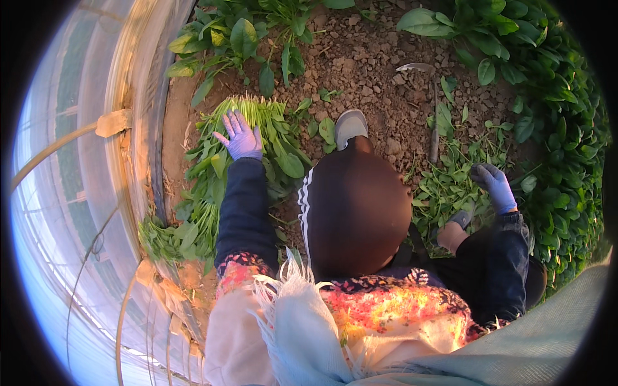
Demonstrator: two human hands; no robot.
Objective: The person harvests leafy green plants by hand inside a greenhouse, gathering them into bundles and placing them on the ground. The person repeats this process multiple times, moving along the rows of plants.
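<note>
My left hand (240, 137), in a thin purple glove, lies palm down with spread fingers on a pile of cut leafy greens (277, 130), whose pale stem ends point away from me. More cut greens (193, 236) lie nearer me along the left. My right hand (490, 181), gloved in purple with darkened fingertips, is over loose leaves (449, 181) on the ground at the right; its fingers are bent, and whether they hold anything is unclear. A sickle lies on the soil ahead of it, with a curved metal blade (415, 66) and a wooden handle (434, 140).
Growing leafy plants (565, 159) stand densely at the right, and others (241, 38) grow at the upper left. A plastic-sheet greenhouse wall (91, 144) with curved poles runs along the left. My bent knee (359, 207) and shoe (351, 126) are between my hands, over cloddy soil (357, 62).
</note>
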